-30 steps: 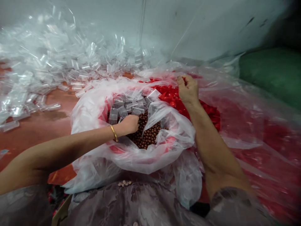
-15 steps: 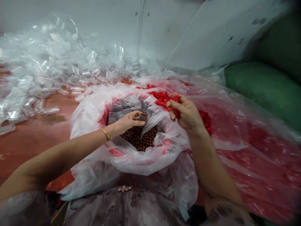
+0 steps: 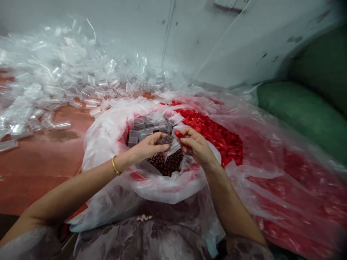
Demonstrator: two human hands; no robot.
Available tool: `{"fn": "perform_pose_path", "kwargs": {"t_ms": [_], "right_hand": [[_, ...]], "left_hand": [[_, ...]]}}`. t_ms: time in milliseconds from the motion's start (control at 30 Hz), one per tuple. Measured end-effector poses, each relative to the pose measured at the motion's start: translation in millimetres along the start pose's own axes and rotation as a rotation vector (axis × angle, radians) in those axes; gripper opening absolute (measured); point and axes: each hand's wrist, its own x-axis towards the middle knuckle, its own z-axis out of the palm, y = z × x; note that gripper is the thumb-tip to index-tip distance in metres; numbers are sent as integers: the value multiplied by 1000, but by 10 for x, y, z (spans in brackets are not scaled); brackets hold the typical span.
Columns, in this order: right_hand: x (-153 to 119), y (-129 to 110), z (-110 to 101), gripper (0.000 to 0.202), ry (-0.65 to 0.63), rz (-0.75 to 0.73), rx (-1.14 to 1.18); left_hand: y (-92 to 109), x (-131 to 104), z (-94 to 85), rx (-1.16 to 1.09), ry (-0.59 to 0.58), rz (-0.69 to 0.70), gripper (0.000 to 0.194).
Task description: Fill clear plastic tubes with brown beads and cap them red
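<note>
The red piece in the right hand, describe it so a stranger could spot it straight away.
Find the big whitish plastic bag mid-picture, its mouth open on brown balls. Above that mouth, the right hand holds a small red piece at its fingertips. Unlike the many red pieces heaped to the right, it is held on its own.

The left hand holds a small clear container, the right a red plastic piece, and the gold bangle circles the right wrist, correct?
Not quite: the head view shows the gold bangle on the left wrist. The left hand does hold a small clear container, the right hand a red plastic piece.
</note>
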Motion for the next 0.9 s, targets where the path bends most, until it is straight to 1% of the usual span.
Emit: {"fn": "perform_pose_path", "kwargs": {"t_ms": [67,133,167,233,300,367,500,567,633,700,733,800,900], "right_hand": [[-13,4,9,29,-39,-70,-61],[-18,5,44,37,-95,-157,-175],[-16,8,69,38,-127,-192,-230],[-4,28,127,33,-189,-228,-288],[12,70,177,29,-213,-232,-296],[24,124,212,28,-201,-234,-304],[25,210,251,20,-73,-280,-330],[14,222,262,16,-48,-294,-328],[0,216,268,17,-107,-274,-319],[-7,210,267,22,-189,-224,-304],[-7,212,263,25,-208,-197,-291],[4,237,247,31,-185,-139,-253],[26,304,205,34,-110,-26,-176]], "left_hand": [[25,-80,7,2,4,-40,44],[27,-157,-1,-2,2,-76,46],[18,-189,-9,-5,-6,-93,46],[-18,-233,-28,-5,-23,-123,46],[-62,-254,-45,-5,-26,-133,45],[-95,-263,-57,-14,-19,-124,44],[-106,-277,-65,-35,52,-90,41],[-103,-286,-64,-36,70,-79,41],[-111,-292,-63,-25,40,-75,41],[-129,-291,-62,-9,6,-76,42],[-140,-290,-62,-4,4,-75,42],[-162,-286,-62,-9,47,-66,44],[-184,-287,-59,-22,152,-25,45]]}}
